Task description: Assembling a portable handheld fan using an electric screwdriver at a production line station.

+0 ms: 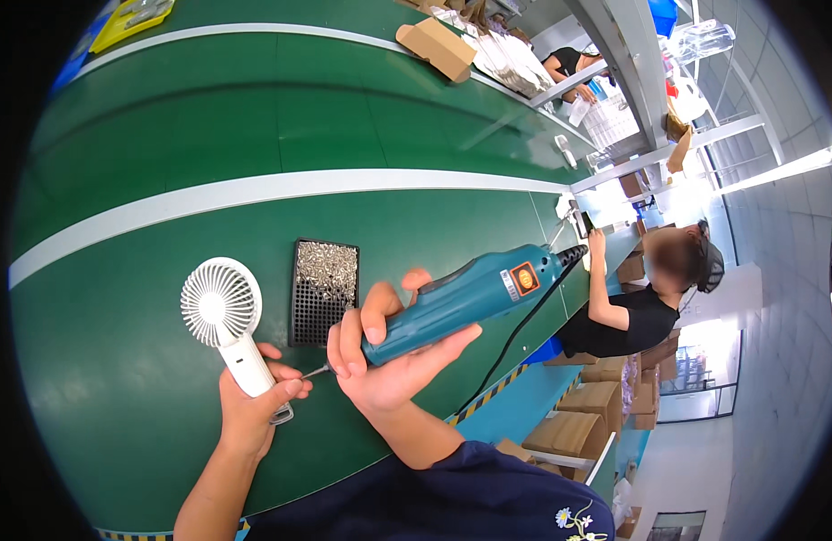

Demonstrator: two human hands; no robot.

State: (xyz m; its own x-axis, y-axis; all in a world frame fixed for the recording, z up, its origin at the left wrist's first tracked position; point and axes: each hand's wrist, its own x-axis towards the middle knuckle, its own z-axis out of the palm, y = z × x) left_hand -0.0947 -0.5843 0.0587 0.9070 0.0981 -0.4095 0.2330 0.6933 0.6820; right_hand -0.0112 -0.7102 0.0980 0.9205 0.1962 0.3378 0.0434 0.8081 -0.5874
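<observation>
My left hand (254,406) is closed around the handle of a white handheld fan (221,307), whose round grille points up and away from me. In my right hand (389,361) lies a teal electric screwdriver (461,302), gripped near its front end. Its thin bit (317,371) reaches left to the side of the fan's handle, by my left fingertips; whether it touches a screw there I cannot tell. Just beyond my hands a black tray (324,293) rests on the green table, its small holes partly covered by loose metal screws (327,269).
A black cord (515,334) runs from the screwdriver's rear down past the table edge. A white strip (281,185) divides the green surface (100,379). Beyond it stand an open cardboard box (437,49) and a yellow tray (132,20). Another person (632,316) works at the right.
</observation>
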